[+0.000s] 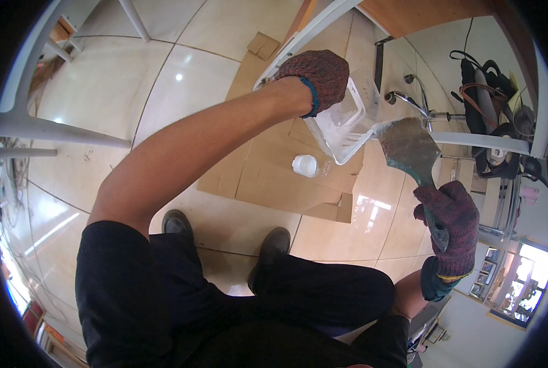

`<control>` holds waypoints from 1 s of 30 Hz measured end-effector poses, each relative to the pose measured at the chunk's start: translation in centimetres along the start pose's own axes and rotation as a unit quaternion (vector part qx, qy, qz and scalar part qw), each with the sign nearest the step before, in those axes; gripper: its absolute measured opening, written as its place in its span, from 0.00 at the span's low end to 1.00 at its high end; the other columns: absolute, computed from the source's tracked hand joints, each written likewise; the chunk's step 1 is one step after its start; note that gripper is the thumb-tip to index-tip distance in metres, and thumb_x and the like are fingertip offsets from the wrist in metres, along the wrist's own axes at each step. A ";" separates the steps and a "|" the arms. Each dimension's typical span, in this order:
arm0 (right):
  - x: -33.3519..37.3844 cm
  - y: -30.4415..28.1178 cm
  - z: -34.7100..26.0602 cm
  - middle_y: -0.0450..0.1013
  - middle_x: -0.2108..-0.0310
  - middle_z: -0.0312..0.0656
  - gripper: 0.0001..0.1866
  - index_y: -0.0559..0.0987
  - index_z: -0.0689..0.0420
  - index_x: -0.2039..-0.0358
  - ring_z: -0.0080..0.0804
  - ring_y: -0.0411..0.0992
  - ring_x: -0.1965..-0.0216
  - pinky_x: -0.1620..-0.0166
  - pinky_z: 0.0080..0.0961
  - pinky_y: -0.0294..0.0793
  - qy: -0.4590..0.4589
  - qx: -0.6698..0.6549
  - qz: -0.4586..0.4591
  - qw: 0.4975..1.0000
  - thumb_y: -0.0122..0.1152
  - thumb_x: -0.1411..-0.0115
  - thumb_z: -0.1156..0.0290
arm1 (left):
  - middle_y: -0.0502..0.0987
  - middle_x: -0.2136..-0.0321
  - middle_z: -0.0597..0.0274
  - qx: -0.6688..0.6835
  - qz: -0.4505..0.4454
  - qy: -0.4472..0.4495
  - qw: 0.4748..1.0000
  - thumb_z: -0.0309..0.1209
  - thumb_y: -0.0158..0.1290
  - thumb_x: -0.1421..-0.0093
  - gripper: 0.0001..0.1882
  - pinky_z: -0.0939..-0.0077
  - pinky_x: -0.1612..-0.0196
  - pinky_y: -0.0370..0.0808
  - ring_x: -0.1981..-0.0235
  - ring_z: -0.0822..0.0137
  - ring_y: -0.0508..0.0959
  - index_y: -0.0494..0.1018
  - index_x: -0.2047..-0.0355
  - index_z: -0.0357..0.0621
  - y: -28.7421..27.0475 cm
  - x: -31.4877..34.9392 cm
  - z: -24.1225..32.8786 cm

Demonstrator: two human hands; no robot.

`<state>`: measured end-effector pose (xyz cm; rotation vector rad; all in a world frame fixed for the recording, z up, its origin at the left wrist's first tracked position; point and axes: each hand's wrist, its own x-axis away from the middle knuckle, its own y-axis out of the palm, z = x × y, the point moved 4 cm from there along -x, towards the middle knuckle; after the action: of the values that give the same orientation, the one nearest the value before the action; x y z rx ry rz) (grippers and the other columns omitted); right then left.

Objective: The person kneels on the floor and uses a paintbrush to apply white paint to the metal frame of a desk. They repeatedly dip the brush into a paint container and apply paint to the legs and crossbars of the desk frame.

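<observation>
My left hand [317,80], in a dark knitted glove, is closed at the upper edge of a white translucent plastic container [338,132]. The fingers are mostly hidden behind the back of the glove. In my right hand [452,227], gloved the same way, is the handle of a wide paintbrush [412,147]. Its bristles are coated whitish and meet the container's right rim. A white frame bar [304,34] runs behind my left hand. Beneath the container, a small white plastic cup [304,165] sits on flattened cardboard [265,175].
Light tiled floor [188,86] surrounds the cardboard, with my shoes [273,242] at its near side. White metal legs [59,130] stand at left. On the right are chrome tubing [421,98], a white crossbar [482,142] and hanging dark bags [486,92].
</observation>
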<state>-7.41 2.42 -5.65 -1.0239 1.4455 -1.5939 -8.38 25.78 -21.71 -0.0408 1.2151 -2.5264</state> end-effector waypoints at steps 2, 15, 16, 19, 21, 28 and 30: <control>-0.2 0.0 -0.2 0.66 0.78 0.41 0.15 0.79 0.56 0.67 0.29 0.73 0.79 0.78 0.22 0.70 -0.017 -0.002 0.014 1.000 0.61 0.59 0.81 | 0.76 0.73 0.41 -0.002 -0.025 -0.014 1.000 0.36 0.48 0.53 0.15 0.57 0.61 0.74 0.69 0.47 0.77 0.77 0.76 0.34 0.1 -0.2 0.1; 0.7 0.0 1.4 0.65 0.77 0.41 0.15 0.79 0.57 0.66 0.29 0.73 0.79 0.78 0.20 0.70 0.004 -0.038 0.008 0.999 0.60 0.57 0.83 | 0.76 0.74 0.41 0.000 -0.013 -0.006 1.000 0.34 0.48 0.53 0.14 0.57 0.63 0.74 0.69 0.47 0.78 0.77 0.76 0.35 0.2 -0.4 0.1; 0.1 0.3 1.3 0.65 0.77 0.41 0.15 0.79 0.57 0.66 0.29 0.73 0.78 0.78 0.20 0.70 -0.012 -0.036 0.016 0.999 0.60 0.57 0.83 | 0.76 0.74 0.40 0.000 -0.013 -0.009 1.000 0.32 0.48 0.52 0.13 0.57 0.65 0.75 0.70 0.46 0.78 0.77 0.76 0.34 0.1 -0.3 -0.1; -0.2 0.9 1.5 0.65 0.77 0.40 0.15 0.78 0.57 0.66 0.28 0.73 0.78 0.78 0.20 0.70 -0.018 -0.084 0.012 0.996 0.60 0.58 0.83 | 0.77 0.74 0.39 0.006 0.003 -0.007 1.000 0.29 0.47 0.52 0.12 0.57 0.67 0.75 0.71 0.46 0.79 0.77 0.76 0.33 -0.2 -0.1 -0.1; 0.3 0.5 1.5 0.66 0.77 0.41 0.17 0.79 0.55 0.66 0.30 0.71 0.79 0.77 0.22 0.70 0.002 -0.103 0.012 0.995 0.62 0.60 0.81 | 0.77 0.74 0.40 0.006 0.004 -0.001 1.000 0.29 0.47 0.52 0.12 0.57 0.67 0.75 0.70 0.46 0.79 0.77 0.76 0.33 -0.3 -0.3 0.4; 1.7 -0.3 5.1 0.71 0.76 0.38 0.16 0.77 0.58 0.61 0.23 0.66 0.81 0.78 0.19 0.64 0.070 -0.187 0.215 0.956 0.62 0.51 0.68 | 0.76 0.73 0.41 -0.018 -0.012 -0.013 1.000 0.37 0.48 0.54 0.16 0.56 0.62 0.74 0.69 0.47 0.78 0.77 0.75 0.36 0.0 -0.6 -0.3; 2.4 0.4 8.3 0.67 0.80 0.34 0.18 0.75 0.61 0.58 0.17 0.61 0.82 0.80 0.14 0.58 0.177 -0.352 0.272 0.878 0.56 0.43 0.60 | 0.76 0.73 0.41 -0.024 -0.017 -0.009 1.000 0.37 0.48 0.54 0.15 0.56 0.62 0.74 0.69 0.47 0.78 0.77 0.76 0.36 0.0 -0.5 0.0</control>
<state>-0.77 -3.18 -5.45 -0.5903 2.4109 -0.8612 -7.89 25.90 -21.62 -0.0974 1.2781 -2.5197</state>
